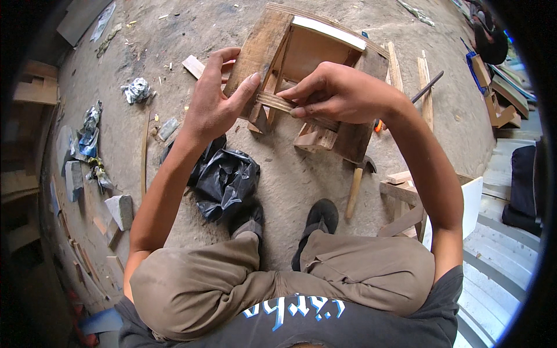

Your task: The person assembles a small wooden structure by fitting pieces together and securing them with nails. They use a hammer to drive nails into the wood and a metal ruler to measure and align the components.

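Strip of layered wood (274,101) crosses the near side of a wooden frame (371,69); the right hand (336,93) narrowly pinches the strip's right end between two fingers. Leftward, the left hand (217,98) clasps the frame's left board (261,49) between thumb and fingers.

Left fingers (219,58) partly hidden behind wooden frame (260,49); dark shirt (371,325) cut off below.

A hammer (354,191), wooden strips (427,110) and littered floor (284,174) show a workshop.
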Action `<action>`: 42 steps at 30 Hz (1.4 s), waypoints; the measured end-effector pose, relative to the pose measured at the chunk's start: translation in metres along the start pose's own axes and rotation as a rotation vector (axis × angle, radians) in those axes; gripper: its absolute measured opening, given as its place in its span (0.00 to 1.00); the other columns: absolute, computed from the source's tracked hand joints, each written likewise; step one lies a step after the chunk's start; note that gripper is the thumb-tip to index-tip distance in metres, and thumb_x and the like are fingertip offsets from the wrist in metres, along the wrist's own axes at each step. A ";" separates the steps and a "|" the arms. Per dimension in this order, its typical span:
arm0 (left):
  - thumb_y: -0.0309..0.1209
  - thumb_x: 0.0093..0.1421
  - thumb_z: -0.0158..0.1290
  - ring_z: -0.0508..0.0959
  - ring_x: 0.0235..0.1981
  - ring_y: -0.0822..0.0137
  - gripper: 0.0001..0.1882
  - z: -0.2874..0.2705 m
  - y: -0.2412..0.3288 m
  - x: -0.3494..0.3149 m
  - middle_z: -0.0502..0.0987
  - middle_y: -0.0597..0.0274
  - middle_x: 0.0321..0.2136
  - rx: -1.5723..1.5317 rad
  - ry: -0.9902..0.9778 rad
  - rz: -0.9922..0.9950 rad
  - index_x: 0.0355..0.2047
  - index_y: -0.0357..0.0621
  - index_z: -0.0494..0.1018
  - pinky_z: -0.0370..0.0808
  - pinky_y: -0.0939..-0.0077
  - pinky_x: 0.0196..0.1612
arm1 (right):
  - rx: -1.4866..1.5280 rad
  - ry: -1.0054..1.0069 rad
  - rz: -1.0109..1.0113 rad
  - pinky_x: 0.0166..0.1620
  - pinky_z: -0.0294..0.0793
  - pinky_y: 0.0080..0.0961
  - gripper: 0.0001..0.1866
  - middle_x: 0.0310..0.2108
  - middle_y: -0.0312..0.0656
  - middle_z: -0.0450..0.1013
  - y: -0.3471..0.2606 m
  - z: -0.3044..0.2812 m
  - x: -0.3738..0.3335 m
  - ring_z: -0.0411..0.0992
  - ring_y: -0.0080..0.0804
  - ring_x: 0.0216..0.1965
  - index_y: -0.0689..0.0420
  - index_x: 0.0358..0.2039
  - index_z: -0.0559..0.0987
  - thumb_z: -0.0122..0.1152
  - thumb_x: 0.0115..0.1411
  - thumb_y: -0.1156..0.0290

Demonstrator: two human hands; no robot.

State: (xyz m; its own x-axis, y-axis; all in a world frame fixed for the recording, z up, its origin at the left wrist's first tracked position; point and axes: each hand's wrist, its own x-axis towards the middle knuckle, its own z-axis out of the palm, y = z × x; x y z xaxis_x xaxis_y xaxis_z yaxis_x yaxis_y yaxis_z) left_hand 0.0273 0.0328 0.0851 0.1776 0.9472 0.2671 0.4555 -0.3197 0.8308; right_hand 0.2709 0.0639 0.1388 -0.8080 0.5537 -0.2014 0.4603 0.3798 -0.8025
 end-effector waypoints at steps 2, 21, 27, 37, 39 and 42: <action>0.39 0.63 0.57 0.72 0.55 0.56 0.28 0.000 -0.006 -0.001 0.72 0.43 0.52 -0.114 0.011 -0.032 0.57 0.34 0.65 0.69 0.61 0.58 | 0.041 -0.026 -0.023 0.44 0.77 0.27 0.22 0.36 0.42 0.82 0.003 -0.002 0.002 0.76 0.23 0.34 0.58 0.54 0.79 0.68 0.59 0.68; 0.45 0.44 0.72 0.69 0.63 0.59 0.28 -0.020 0.004 -0.014 0.77 0.63 0.47 0.445 -0.263 0.499 0.41 0.48 0.74 0.50 0.48 0.71 | -0.684 0.294 -0.143 0.70 0.53 0.48 0.42 0.55 0.46 0.68 -0.016 0.011 -0.052 0.59 0.50 0.65 0.57 0.54 0.72 0.74 0.44 0.44; 0.38 0.41 0.73 0.69 0.62 0.54 0.27 -0.017 0.002 -0.014 0.74 0.59 0.50 0.345 -0.202 0.497 0.37 0.46 0.71 0.54 0.46 0.70 | -0.603 0.430 -0.087 0.70 0.51 0.53 0.29 0.56 0.44 0.68 0.003 0.031 -0.062 0.58 0.49 0.67 0.55 0.44 0.74 0.75 0.47 0.54; 0.36 0.47 0.67 0.70 0.59 0.55 0.22 -0.011 0.037 -0.018 0.76 0.57 0.45 0.639 -0.269 0.305 0.38 0.42 0.71 0.53 0.43 0.69 | -0.627 0.453 -0.021 0.71 0.44 0.55 0.25 0.57 0.42 0.66 0.000 0.040 -0.053 0.53 0.49 0.69 0.54 0.42 0.75 0.73 0.44 0.62; 0.35 0.49 0.67 0.70 0.59 0.54 0.19 -0.001 0.039 -0.017 0.79 0.57 0.41 0.706 -0.271 0.314 0.39 0.43 0.75 0.53 0.42 0.69 | -0.676 0.419 -0.001 0.72 0.42 0.55 0.25 0.59 0.43 0.65 0.000 0.040 -0.052 0.51 0.48 0.70 0.53 0.43 0.75 0.73 0.45 0.61; 0.36 0.50 0.67 0.71 0.59 0.55 0.16 0.003 0.035 -0.020 0.81 0.57 0.36 0.705 -0.238 0.328 0.38 0.44 0.78 0.52 0.42 0.69 | -0.671 0.375 0.012 0.72 0.40 0.55 0.25 0.60 0.43 0.65 0.000 0.040 -0.052 0.49 0.48 0.71 0.53 0.44 0.76 0.72 0.47 0.59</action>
State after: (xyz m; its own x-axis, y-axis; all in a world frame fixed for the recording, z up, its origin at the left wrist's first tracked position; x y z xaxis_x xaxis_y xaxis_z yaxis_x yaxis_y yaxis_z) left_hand 0.0420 0.0023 0.1074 0.5419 0.7970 0.2665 0.7764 -0.5962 0.2044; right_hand 0.2982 0.0058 0.1270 -0.6777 0.7296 0.0918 0.6898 0.6740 -0.2645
